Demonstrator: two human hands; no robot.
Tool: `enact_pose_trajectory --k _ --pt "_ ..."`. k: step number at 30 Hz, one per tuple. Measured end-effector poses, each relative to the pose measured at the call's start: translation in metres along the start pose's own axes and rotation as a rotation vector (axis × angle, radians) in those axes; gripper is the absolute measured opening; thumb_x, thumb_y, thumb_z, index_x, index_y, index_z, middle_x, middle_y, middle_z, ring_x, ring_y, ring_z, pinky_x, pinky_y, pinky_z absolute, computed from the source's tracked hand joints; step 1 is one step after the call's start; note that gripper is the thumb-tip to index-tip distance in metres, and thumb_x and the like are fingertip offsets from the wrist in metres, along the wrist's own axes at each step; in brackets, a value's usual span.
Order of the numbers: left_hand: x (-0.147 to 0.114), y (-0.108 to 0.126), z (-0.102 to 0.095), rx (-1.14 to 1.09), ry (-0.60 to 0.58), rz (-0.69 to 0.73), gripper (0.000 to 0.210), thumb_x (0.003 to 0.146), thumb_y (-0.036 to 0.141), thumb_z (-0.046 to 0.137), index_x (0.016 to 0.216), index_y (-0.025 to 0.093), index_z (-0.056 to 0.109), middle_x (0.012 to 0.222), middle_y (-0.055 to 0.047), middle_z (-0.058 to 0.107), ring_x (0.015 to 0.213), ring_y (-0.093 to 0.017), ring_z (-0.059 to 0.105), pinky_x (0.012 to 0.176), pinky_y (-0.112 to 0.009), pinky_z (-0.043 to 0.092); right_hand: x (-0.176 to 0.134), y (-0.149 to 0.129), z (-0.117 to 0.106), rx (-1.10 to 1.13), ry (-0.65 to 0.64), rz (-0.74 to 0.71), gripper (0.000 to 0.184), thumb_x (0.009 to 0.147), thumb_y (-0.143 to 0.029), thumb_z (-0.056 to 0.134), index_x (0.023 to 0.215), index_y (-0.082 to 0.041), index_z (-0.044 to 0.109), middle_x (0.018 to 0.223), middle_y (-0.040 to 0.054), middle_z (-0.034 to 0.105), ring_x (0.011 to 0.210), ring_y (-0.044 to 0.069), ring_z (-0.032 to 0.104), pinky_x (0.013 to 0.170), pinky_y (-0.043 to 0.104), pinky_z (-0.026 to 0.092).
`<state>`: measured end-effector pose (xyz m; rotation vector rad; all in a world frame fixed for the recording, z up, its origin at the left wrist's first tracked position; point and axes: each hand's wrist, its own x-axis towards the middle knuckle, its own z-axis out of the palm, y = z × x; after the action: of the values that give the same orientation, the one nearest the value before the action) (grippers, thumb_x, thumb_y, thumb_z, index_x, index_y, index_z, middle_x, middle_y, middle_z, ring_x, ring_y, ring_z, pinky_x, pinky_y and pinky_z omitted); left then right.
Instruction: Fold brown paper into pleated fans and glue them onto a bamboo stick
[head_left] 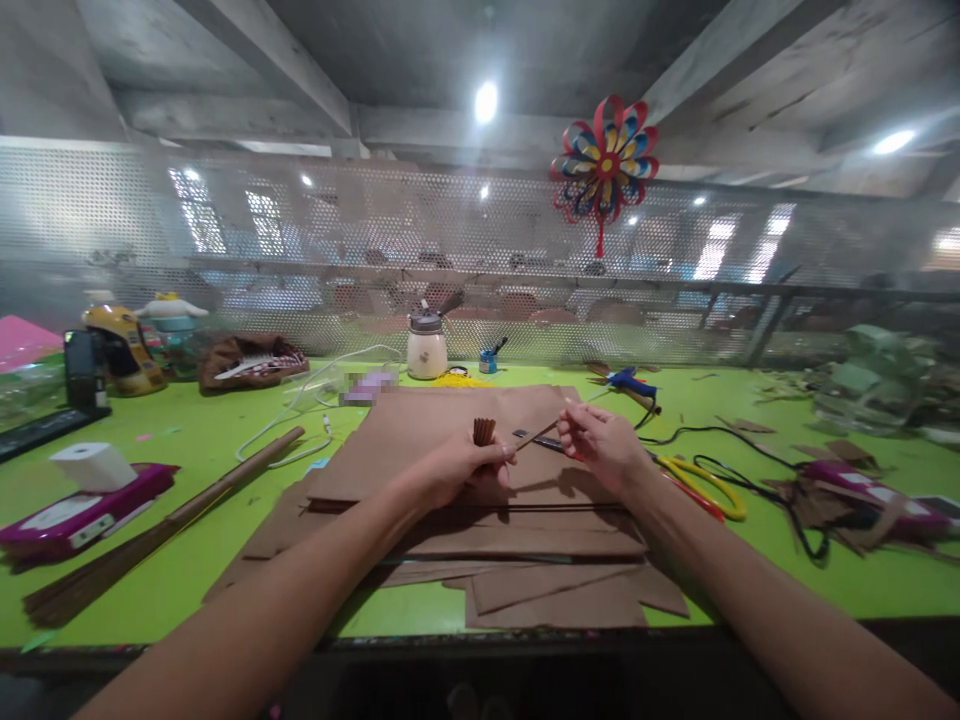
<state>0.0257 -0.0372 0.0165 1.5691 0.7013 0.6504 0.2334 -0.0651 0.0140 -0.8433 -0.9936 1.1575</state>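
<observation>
My left hand (469, 465) is closed over the stack of brown cardboard sheets (442, 430). From its top sticks a small pleated piece of brown paper (484, 431), pinched in the fingers. My right hand (600, 440) pinches the far end of a thin brown strip (537, 436). That strip slants down to the left fingertips; whether it joins the pleated piece I cannot tell. Behind the strip, a dark slim tool (544, 441) lies on the top sheet, partly hidden by the right hand. Yellow-handled scissors (709, 485) rest beside my right forearm.
A blue glue gun (631, 383) lies behind my right hand, its cord running right. Purple power strips (90, 510) stand at both sides. At left lies a long brown paper roll (172, 520). A pale jug (427, 348) and a small blue jar (488, 361) stand at the back.
</observation>
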Motion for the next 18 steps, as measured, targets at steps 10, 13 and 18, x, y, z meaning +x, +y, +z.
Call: enact_pose_trajectory --k 10,13,18 --pt "-0.003 0.006 0.004 -0.125 -0.122 -0.009 0.028 0.075 0.04 0.056 0.071 0.012 0.055 0.053 -0.001 0.055 0.043 -0.005 0.035 0.042 -0.021 0.016 -0.017 0.008 0.018 -0.078 -0.245 -0.018 0.025 0.071 -0.036 0.067 0.086 -0.016 0.062 0.069 0.0004 0.059 0.057 0.009 0.054 0.054 0.023 0.044" --pt "-0.006 0.01 0.007 -0.084 -0.142 0.019 0.035 0.076 0.046 0.055 0.073 0.011 0.056 0.058 -0.002 0.056 0.043 -0.005 0.033 0.042 -0.022 0.015 -0.015 0.01 0.016 -0.119 -0.232 -0.049 0.023 0.071 -0.036 0.067 0.073 -0.014 0.061 0.062 -0.0007 0.056 0.053 0.008 0.05 0.05 0.022 0.041" --pt "-0.007 0.011 0.008 -0.021 -0.098 0.011 0.036 0.068 0.046 0.064 0.074 0.011 0.057 0.057 0.002 0.051 0.045 -0.004 0.034 0.043 -0.021 0.017 -0.014 0.013 0.018 -0.213 -0.222 -0.018 0.029 0.069 -0.041 0.067 0.067 -0.013 0.06 0.057 -0.0005 0.055 0.048 0.008 0.048 0.046 0.021 0.039"
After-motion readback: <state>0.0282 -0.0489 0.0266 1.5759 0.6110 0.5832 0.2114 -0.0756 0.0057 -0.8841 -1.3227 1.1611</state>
